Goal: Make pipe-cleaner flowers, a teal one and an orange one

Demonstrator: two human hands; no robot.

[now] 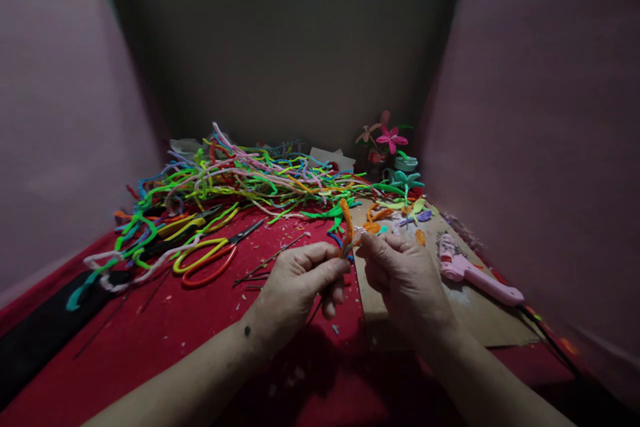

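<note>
orange pipe cleaner [346, 220] stands upright at the frame's centre, pinched at its lower end between both hands. left hand [300, 280] clasps it with thumb and fingers curled tight; right hand [403, 273] grips the same spot from the other side. a heap of coloured pipe cleaners [240, 180] fills the middle left, scissors [215, 257] lie below it, and a pink glue gun [470, 270] rests at right on cardboard [480, 320].

A tangled pile of pipe cleaners [240, 180] covers the far part of the red cloth [175, 327], with scissors [231, 243] just before it. A pink glue gun [470, 271] rests on a cardboard sheet [480, 320] at right; craft flowers [393, 140] stand behind.
</note>
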